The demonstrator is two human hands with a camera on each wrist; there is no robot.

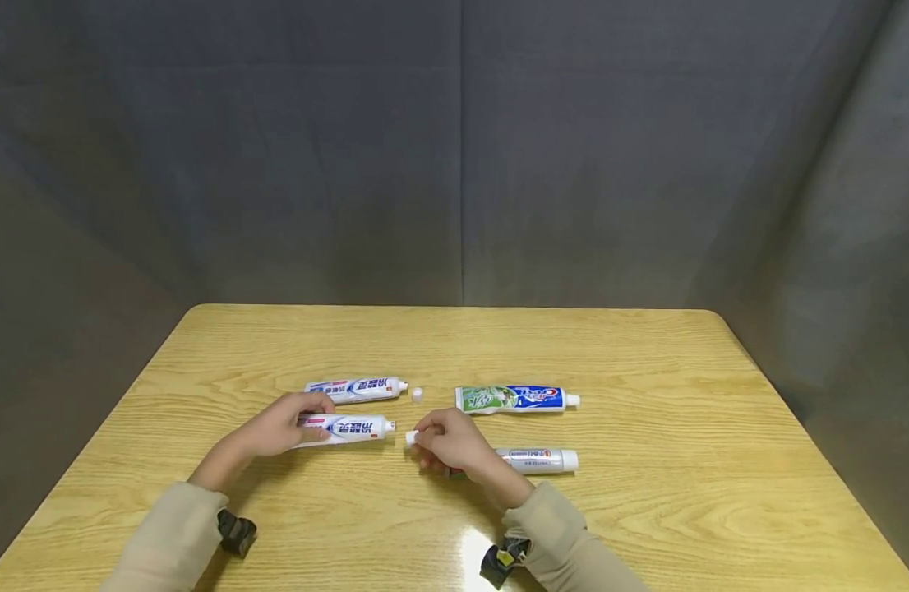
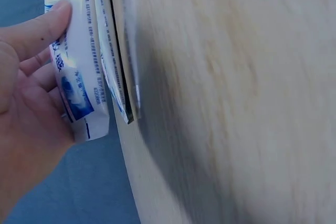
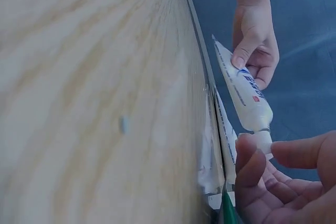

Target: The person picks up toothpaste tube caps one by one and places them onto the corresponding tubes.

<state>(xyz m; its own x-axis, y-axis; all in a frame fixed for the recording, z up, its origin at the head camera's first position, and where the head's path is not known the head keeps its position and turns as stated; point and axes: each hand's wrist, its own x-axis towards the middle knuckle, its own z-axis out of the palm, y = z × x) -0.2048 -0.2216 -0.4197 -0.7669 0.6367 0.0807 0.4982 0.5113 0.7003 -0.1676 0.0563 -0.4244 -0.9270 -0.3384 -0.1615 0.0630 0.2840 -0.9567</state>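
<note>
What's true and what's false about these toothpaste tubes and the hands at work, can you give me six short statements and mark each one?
1. The left grip holds a white tube. True.
2. In the head view, only three tubes show. False: four show.
3. The right grip pinches a small white cap. True.
4. The silver tube stands upright. False: the silver tube lies on the table, partly hidden by the right grip in the head view.
5. A loose cap sits near the end of the other white tube. True.
6. In the head view, the green-and-blue tube's capped end points left. False: the green-and-blue tube has it pointing right.
</note>
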